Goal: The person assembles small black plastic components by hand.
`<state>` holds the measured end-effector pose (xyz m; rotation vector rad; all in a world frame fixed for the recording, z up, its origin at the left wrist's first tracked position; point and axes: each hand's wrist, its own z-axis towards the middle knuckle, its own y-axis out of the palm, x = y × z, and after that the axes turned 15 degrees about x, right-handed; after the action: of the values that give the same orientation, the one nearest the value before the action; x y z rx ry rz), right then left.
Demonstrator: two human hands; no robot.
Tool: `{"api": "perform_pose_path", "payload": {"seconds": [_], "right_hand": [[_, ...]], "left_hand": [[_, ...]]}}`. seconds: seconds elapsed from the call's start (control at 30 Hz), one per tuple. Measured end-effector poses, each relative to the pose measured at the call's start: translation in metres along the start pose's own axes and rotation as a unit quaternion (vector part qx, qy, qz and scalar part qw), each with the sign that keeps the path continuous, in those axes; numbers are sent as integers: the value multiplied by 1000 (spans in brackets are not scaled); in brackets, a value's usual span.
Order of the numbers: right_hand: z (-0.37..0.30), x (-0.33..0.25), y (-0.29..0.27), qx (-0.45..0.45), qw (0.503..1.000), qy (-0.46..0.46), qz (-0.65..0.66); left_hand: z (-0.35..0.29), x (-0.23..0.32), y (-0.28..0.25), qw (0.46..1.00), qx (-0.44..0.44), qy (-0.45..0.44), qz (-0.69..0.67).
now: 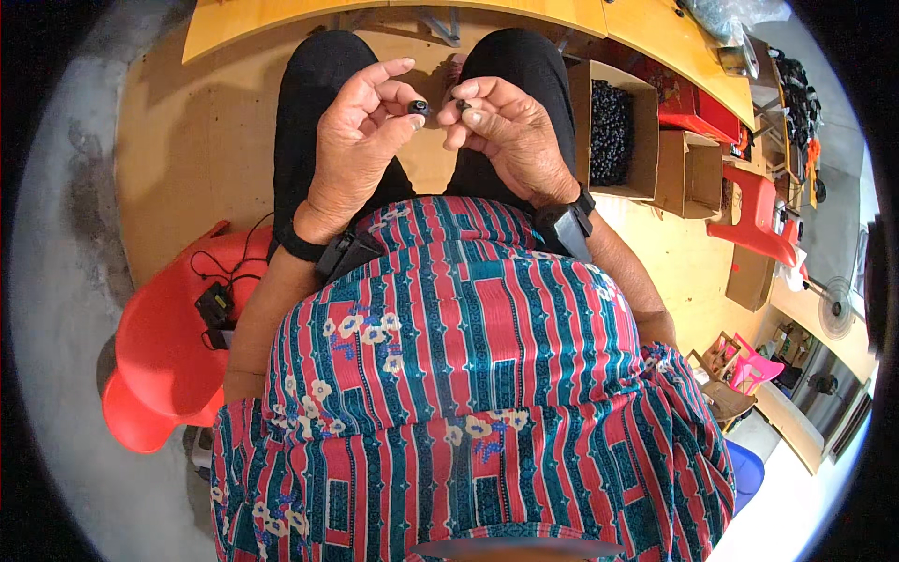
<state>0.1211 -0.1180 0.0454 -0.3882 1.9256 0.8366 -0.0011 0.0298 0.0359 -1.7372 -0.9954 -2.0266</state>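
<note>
Between thumb and fingers, my left hand pinches a small black cylindrical part with a round opening at its end. A short way to the right, my right hand grips a smaller black piece in its fingertips; its exact shape is too small to tell. Both hands are raised over my lap, close together, and the two pieces are apart. Each wrist wears a black strap with a dark box on it.
An open cardboard box full of small black parts stands right of my knees, beside another carton. Ahead is a wooden table edge. A red chair with a cabled black device is at left; a red stool stands far right.
</note>
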Motion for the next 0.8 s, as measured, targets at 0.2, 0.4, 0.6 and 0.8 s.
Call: {"api": "perform_pose_path", "payload": {"seconds": [0.2, 0.4, 0.6, 0.8], "right_hand": [[-3, 2, -2, 6, 999, 9, 47], [-4, 2, 0, 19, 999, -17, 44], [-3, 2, 1, 41, 998, -53, 12], [-5, 1, 2, 43, 998, -55, 0]], "left_hand": [[1, -6, -3, 1000, -14, 18, 9], [2, -7, -3, 999, -27, 24, 8], [2, -3, 1, 1000, -29, 8, -7], [1, -3, 4, 1000, -26, 13, 0]]}}
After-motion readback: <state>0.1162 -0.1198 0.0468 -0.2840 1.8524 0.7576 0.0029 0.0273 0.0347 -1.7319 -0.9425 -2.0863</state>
